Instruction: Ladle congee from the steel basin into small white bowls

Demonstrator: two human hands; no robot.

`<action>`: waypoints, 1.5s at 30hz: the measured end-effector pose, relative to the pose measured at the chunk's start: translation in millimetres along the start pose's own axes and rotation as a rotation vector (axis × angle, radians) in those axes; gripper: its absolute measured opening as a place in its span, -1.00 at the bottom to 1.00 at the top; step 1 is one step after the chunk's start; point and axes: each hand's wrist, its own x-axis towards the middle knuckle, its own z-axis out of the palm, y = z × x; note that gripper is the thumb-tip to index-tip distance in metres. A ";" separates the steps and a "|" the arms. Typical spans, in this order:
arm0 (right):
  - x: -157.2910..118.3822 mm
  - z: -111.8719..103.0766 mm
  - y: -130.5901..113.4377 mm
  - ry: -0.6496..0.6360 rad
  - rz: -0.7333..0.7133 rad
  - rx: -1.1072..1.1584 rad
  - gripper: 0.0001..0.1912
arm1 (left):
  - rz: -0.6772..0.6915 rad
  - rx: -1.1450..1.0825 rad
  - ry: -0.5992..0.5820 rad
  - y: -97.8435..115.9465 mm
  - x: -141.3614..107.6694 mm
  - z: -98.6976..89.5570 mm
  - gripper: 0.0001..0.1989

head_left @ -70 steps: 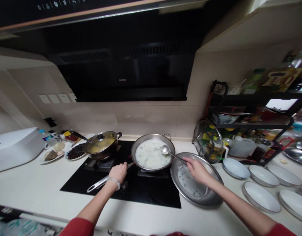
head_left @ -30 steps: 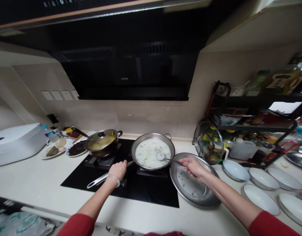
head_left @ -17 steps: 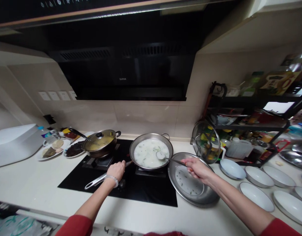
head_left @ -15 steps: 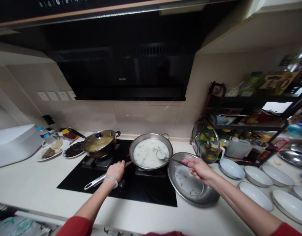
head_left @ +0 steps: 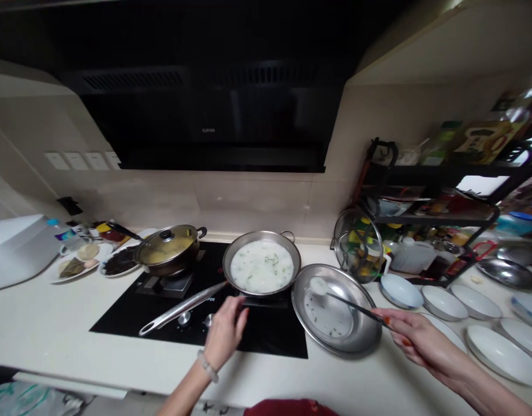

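My right hand is wrapped round the dark handle of a ladle. The ladle's bowl, holding some white liquid, is over a wide steel basin with thin white soup and green bits at its bottom. My left hand, a bead bracelet on its wrist, hovers above the hob's front edge, thumb apart from the fingers and nothing in it. Just beyond it stands a steel pan of white soup with green shreds. The pan's long handle points to the front left, free of my hand.
A lidded pan stands on the left burner, with plates of food beyond it. Several white bowls line the right counter. A glass lid leans by a black rack. The range hood hangs overhead.
My left hand has let go of the pan handle and moved right. My right hand has drawn the ladle rightward from the pan to over the basin. The view has shifted slightly.
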 end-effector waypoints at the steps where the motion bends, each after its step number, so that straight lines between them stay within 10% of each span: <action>1: 2.3 -2.2 8.9 0.018 0.011 -0.013 -0.35 | -0.053 -0.178 -0.080 6.6 -4.7 18.0 -0.72; 6: 26.5 -3.6 56.2 0.160 0.038 -0.150 -0.39 | -0.671 -0.935 -0.377 40.1 -6.6 122.0 -0.53; 13: 49.8 -2.8 99.2 0.251 -0.379 -0.589 -0.58 | -0.813 -1.001 -0.401 77.5 20.9 192.9 -0.38; 28: 35.0 -7.8 100.9 0.221 -0.424 -0.903 -0.46 | -0.715 -0.812 -0.517 42.5 70.8 180.6 -0.66; 40: 24.3 -7.1 85.9 0.241 -0.482 -1.358 -0.38 | -0.722 -0.838 -0.505 40.1 64.3 182.1 -0.57; 45: 24.4 -7.8 57.1 0.335 -0.585 -1.020 -0.51 | -0.753 -0.880 -0.496 38.8 56.6 184.5 -0.49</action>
